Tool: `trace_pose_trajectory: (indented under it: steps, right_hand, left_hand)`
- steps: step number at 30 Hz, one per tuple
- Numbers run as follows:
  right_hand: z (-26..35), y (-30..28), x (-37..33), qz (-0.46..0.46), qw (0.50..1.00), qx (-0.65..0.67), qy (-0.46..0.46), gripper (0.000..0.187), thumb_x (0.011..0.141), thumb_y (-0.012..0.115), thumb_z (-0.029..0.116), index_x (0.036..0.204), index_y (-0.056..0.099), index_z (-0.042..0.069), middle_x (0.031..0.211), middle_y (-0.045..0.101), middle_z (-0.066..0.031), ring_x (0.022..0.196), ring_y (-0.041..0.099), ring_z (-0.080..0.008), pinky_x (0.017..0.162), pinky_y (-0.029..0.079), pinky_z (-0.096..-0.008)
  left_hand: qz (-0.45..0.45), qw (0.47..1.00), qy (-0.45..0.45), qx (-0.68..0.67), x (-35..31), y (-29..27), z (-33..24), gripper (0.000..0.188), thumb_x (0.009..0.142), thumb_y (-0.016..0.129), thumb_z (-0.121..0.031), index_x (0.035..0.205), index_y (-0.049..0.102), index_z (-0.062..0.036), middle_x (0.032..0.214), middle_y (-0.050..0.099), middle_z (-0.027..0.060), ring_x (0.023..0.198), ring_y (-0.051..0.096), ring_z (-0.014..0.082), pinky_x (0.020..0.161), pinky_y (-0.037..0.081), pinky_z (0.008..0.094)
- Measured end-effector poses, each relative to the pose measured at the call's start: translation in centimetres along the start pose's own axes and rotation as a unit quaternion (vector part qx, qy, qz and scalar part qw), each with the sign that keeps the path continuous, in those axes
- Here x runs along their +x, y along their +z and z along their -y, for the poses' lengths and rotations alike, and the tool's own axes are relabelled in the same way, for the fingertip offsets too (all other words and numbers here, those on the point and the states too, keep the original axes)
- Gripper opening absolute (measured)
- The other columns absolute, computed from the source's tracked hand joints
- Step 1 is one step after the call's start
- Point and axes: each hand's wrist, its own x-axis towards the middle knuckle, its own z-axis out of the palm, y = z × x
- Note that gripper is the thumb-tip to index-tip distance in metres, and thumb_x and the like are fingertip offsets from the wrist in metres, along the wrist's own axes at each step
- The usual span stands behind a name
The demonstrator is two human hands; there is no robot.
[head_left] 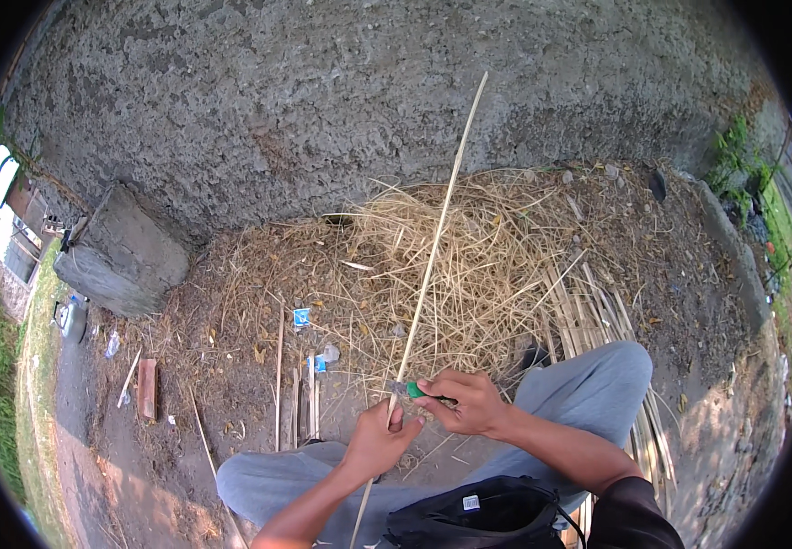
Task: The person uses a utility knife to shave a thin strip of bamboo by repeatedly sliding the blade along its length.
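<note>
Straw-littered ground (231, 302), long pale cane (433, 247)

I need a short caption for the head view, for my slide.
Left hand grips a long bamboo strip; right hand presses a green-handled knife against it.

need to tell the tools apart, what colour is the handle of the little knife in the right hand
Green. The handle shows at the right hand fingertips against the thin cane strip, in the head view.

Two small blue-white wrappers (302, 317) (319, 363) on the littered ground
</note>
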Motion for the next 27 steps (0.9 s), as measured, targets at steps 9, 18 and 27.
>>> trace_pose_trajectory:
  steps: [9, 18, 27]
  right_hand:
    - [0.9, -0.7, 0.5, 0.03, 0.997, -0.073, -0.006, 0.021, 0.079, 0.077, 0.019, 0.097, 0.07, 0.01, 0.069, 0.055, -0.0007, 0.046, 0.053, -0.0163, 0.037, 0.04, -0.0312]
    - [1.8, -0.5, 0.4, 0.01, 0.989, -0.15, -0.01, 0.021, 0.074, 0.08, 0.016, 0.093, 0.071, 0.01, 0.066, 0.054, 0.0001, 0.044, 0.052, -0.0148, 0.036, 0.039, -0.0297]
    - [1.0, -0.3, 0.9, -0.035, 0.987, -0.151, -0.041, 0.023, 0.072, 0.081, 0.017, 0.093, 0.071, 0.012, 0.065, 0.053, 0.0004, 0.045, 0.052, -0.0151, 0.037, 0.038, -0.0294]
  left_hand:
    - [0.017, 0.996, -0.018, 0.089, -0.1, -0.1, 0.0, 0.034, 0.082, 0.071, -0.023, 0.081, 0.048, 0.0012, 0.06, 0.053, 0.0124, 0.053, 0.055, 0.0267, 0.052, 0.043, 0.0381]
    - [-0.04, 0.984, 0.0, 0.176, -1.4, 0.3, 0.2, 0.015, 0.087, 0.059, -0.009, 0.089, 0.049, 0.0028, 0.063, 0.058, 0.0184, 0.059, 0.062, 0.0359, 0.056, 0.047, 0.0429]
    - [-0.015, 0.992, -0.052, 0.112, -2.0, -0.3, -1.4, 0.015, 0.086, 0.057, -0.008, 0.09, 0.05, 0.0039, 0.062, 0.057, 0.0178, 0.056, 0.061, 0.0316, 0.056, 0.046, 0.0391]
